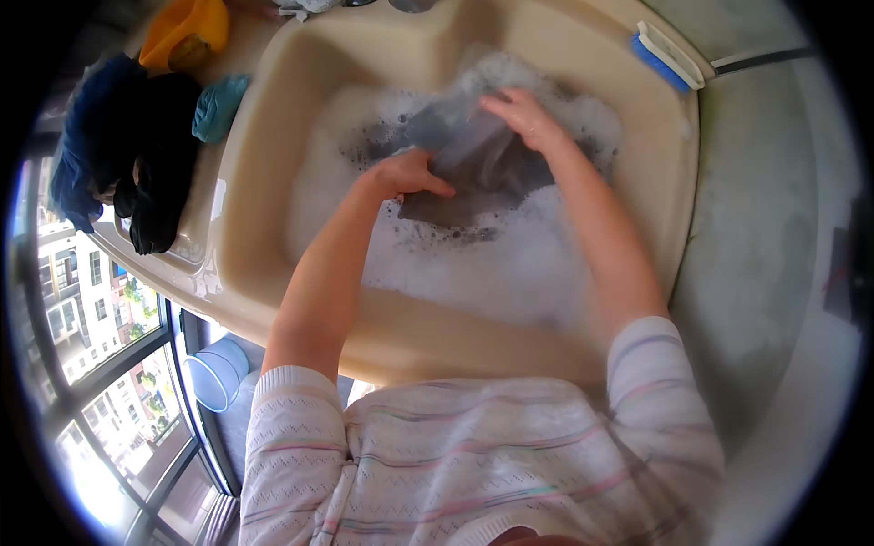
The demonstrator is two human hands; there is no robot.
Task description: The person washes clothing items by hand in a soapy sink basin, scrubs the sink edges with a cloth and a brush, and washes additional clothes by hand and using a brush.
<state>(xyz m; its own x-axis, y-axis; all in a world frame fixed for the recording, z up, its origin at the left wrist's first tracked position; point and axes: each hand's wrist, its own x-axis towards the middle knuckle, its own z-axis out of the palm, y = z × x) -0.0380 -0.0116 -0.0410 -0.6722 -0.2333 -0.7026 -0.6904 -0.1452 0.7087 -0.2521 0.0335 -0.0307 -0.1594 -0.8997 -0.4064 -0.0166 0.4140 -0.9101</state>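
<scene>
A wet, dark grey cloth (496,173) lies partly spread in soapy water inside a beige washbasin (246,209). My left hand (406,175) grips the cloth at its left side, thumb on top and pointing right; the other fingers are mostly hidden. Farther back, my right hand (526,116) holds the upper right part of the cloth, its fingers bent over the fabric. White suds (473,273) surround the cloth, and part of it sinks under the water. Whether it is a garment, I cannot tell.
On the left ledge lie dark clothes (168,155), a teal bundled cloth (218,107) and a yellow-orange plastic container (187,32). A blue-bristled brush (667,57) rests on the right rim. A light blue bucket (217,375) stands below, near the window.
</scene>
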